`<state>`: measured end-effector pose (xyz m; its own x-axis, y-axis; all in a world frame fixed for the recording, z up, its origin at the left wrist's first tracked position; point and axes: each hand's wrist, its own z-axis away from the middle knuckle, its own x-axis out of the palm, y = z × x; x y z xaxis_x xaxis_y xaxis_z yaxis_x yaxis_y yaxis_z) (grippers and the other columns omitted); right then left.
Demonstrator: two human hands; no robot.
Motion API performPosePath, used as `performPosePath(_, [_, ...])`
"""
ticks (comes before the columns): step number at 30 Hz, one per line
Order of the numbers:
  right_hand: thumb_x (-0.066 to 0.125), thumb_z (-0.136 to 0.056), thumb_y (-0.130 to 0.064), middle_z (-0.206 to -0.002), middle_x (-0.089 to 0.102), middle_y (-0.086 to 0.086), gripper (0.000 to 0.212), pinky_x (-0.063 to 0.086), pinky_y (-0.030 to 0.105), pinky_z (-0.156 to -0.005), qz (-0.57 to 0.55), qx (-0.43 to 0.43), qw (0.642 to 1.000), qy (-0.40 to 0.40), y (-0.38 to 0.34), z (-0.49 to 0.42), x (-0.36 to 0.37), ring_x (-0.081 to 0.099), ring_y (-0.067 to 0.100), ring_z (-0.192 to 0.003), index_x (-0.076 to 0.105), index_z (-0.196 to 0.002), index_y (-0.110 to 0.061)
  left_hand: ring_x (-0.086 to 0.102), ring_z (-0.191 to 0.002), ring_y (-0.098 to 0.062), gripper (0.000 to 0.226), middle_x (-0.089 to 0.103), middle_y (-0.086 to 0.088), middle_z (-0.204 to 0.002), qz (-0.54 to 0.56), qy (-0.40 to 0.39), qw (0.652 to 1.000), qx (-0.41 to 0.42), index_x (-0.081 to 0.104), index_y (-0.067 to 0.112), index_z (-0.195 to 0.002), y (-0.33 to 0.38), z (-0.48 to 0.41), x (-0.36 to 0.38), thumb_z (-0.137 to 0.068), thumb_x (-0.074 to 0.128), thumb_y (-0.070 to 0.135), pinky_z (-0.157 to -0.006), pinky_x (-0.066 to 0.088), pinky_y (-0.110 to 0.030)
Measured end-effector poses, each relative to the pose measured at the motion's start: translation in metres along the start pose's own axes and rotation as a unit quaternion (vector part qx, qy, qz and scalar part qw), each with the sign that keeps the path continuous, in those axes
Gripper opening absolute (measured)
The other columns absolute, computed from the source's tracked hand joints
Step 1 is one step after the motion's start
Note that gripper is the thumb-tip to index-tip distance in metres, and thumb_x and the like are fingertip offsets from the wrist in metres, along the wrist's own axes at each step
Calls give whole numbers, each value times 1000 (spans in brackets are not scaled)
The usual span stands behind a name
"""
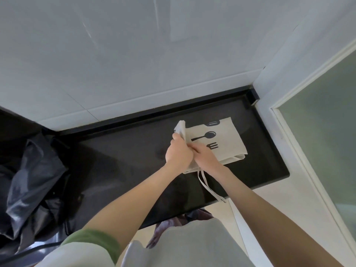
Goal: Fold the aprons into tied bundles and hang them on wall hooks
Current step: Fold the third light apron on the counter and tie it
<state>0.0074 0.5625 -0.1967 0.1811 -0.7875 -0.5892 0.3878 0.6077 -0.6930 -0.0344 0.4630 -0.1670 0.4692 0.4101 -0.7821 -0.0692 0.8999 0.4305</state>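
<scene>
Folding the apron [221, 135] at centre-right on the tabletop [125, 151] | your left grip [179, 153] clamps its raised edge, right grip [207, 158] unclear | next: roll tighter, then tie the straps [211, 190].

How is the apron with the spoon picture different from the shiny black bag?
The apron is cream with black utensil prints; the black bag is plain and shiny. The apron lies folded on the counter; the black bag sits crumpled. The left hand and right hand hold the apron; neither touches the black bag. Both look floppy.
</scene>
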Motion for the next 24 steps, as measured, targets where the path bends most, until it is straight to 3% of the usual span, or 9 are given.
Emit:
performPosePath(3, [39,-103,-34,-118,61,1,35,46,26,-85,-259,112,959,-22,-9,-2,-12,56,21,-112,55,-127,-14,61,-81,-18,42,59,-4,-94,52,-32,998,31,34,4,-133,2,-4,-4,-100,45,28,-71,53,-27])
performPosePath(5, [40,-103,-31,-113,57,4,32,46,23,-81,-310,137,941,-4,-5,-2,-21,54,21,-107,53,-122,-9,60,-81,-20,34,60,-5,-89,138,-101,984,52,43,12,-120,2,-6,-6,-101,39,40,-79,56,-37])
performPosePath(7, [41,-103,-30,-110,54,3,20,40,27,-86,-224,143,964,-4,0,-2,-24,51,18,-104,50,-113,-14,56,-91,-21,30,59,-7,-98,152,-184,968,80,52,14,-107,5,-5,-9,-102,34,38,-92,48,-42])
performPosePath(9, [46,-100,-36,-114,58,2,27,43,32,-92,-188,134,973,-13,9,-3,-23,55,20,-108,52,-118,-16,53,-91,-16,24,57,1,-99,125,-208,966,95,56,18,-106,1,-6,-5,-103,36,29,-86,48,-33])
performPosePath(11, [49,-97,-41,-119,60,0,39,45,36,-98,-177,132,975,-5,14,-4,-22,56,20,-112,50,-129,-18,55,-96,-13,27,59,6,-112,83,-172,972,136,58,16,-120,-4,-9,0,-102,38,17,-81,44,-24])
performPosePath(15, [49,-97,-30,-114,55,1,37,43,30,-87,-65,132,988,36,25,-7,-20,53,18,-105,44,-130,-14,40,-127,-21,41,39,-3,-144,-28,-82,972,219,43,18,-138,-19,-15,9,-99,41,10,-105,36,-31])
performPosePath(19, [49,-100,-24,-120,58,6,33,41,33,-97,39,92,994,40,32,-9,-17,57,25,-112,45,-130,-11,15,-147,-29,51,17,-9,-159,-245,-19,887,390,33,28,-147,-31,-27,18,-98,47,24,-117,13,-46])
performPosePath(22, [46,-100,-17,-112,58,5,29,41,34,-98,117,24,993,-6,41,-14,-23,57,25,-112,46,-129,-11,-4,-149,-26,56,2,-9,-162,-323,-45,851,412,13,30,-153,-38,-39,19,-102,35,37,-120,2,-49])
performPosePath(24, [43,-101,-14,-119,58,7,35,40,35,-101,152,-13,988,-34,46,-19,-29,55,24,-115,44,-135,-11,-13,-148,-24,59,-9,-7,-161,-347,-57,841,412,0,32,-153,-44,-42,18,-102,27,45,-119,-3,-50])
